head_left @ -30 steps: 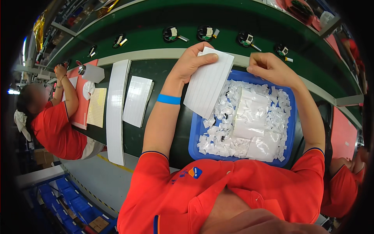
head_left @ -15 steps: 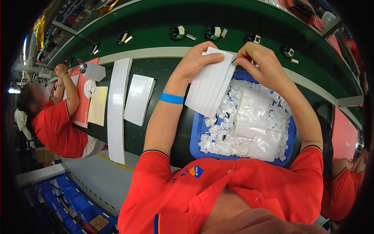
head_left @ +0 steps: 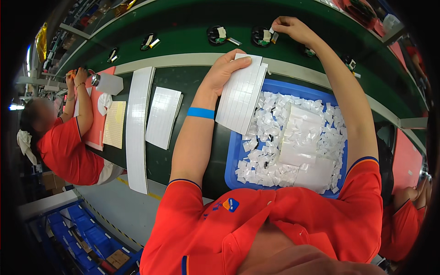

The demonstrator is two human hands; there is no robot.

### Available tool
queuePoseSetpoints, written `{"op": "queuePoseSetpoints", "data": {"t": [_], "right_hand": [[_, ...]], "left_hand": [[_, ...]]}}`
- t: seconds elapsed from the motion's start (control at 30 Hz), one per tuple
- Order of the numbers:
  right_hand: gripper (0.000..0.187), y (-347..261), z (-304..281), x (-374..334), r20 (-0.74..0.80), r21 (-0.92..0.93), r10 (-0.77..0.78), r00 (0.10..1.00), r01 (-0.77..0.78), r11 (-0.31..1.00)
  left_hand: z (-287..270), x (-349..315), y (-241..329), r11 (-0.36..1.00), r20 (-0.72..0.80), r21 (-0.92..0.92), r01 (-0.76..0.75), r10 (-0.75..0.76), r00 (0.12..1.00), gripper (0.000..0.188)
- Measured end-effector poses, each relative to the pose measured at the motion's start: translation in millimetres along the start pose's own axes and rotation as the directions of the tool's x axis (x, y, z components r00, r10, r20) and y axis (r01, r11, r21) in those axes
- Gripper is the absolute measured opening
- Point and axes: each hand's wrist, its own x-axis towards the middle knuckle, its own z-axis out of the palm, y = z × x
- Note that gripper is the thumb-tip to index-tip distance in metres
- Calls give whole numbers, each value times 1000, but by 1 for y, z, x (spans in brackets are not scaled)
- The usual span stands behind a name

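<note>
My left hand grips a stack of white strip-lined sheets, thumb on top, at the left edge of a blue bin. My right hand is stretched out over the green conveyor belt. Its thumb and forefinger are pinched on a small white piece, possibly a sticker. Just beside those fingertips lies a round black device with a green circuit board and a silver battery pouch. Many small white scraps and larger white sheets fill the bin.
More black devices sit along the belt behind a pale rail. Left on the dark table lie a long white sheet, a shorter white stack, a yellowish sheet and a white bottle. A co-worker sits at far left.
My right hand has left the sheet stack and reached up over the belt with a small white piece. The devices have shifted rightward. The stack in my left hand has moved slightly left.
</note>
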Motion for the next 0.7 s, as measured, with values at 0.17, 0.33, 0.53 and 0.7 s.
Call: {"op": "queuePoseSetpoints", "data": {"t": [0.17, 0.33, 0.53, 0.7], "right_hand": [[27, 24, 1, 20, 154, -36, 62, 986, -57, 998], [26, 24, 1, 19, 180, -67, 67, 981, -56, 996], [22, 35, -2, 16, 180, -47, 40, 983, -33, 998], [23, 35, -5, 13, 217, -65, 38, 975, -25, 998]], "left_hand": [[2, 1, 1, 1000, -17, 28, 11, -11, 1000, 18], [0, 0, 1, 998, -27, 67, -1, 3, 1000, 19], [0, 1, -1, 998, -20, 67, -2, 3, 1000, 20], [0, 3, -1, 998, -11, 59, -6, 7, 1000, 20]]}}
